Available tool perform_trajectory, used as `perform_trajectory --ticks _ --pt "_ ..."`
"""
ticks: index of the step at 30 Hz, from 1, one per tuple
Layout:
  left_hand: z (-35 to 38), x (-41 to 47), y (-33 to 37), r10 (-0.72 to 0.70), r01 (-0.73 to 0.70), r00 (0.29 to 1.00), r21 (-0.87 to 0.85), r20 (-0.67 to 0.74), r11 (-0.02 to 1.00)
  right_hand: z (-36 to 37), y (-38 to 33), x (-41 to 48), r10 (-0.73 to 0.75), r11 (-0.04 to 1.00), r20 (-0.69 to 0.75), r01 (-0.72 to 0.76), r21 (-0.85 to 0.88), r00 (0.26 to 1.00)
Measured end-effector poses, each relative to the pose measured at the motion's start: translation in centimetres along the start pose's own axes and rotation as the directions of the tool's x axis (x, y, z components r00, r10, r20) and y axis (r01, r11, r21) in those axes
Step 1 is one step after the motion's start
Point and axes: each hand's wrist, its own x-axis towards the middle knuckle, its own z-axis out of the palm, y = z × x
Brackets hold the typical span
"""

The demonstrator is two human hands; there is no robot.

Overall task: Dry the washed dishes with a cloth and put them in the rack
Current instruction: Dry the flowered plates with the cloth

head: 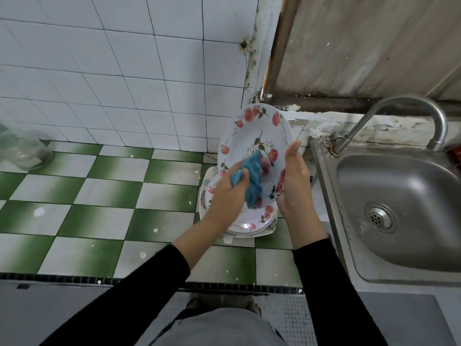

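A white plate with red roses [252, 136] is held tilted upright above the counter. My right hand [295, 181] supports its right rim, fingers straight along the edge and the palm cupping the lower rim. My left hand [228, 193] grips a bunched blue cloth [254, 176] and presses it against the plate's face. Below them, a stack of plates [252, 224] with rose and leaf patterns lies on the green-and-white checked counter [112, 196]. No rack is in view.
A steel sink [399, 208] with a curved tap [409, 106] lies to the right. A clear glass jar [22, 151] stands at the far left of the counter. White wall tiles rise behind. The counter's front edge runs near my body.
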Motion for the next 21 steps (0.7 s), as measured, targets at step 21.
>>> perform_trajectory --ticks 21 --pt "-1.9 5.5 -2.9 0.238 -0.256 0.965 0.609 0.112 0.751 0.6 2.7 -0.7 0.194 0.977 0.078 -0.2 0.076 0.978"
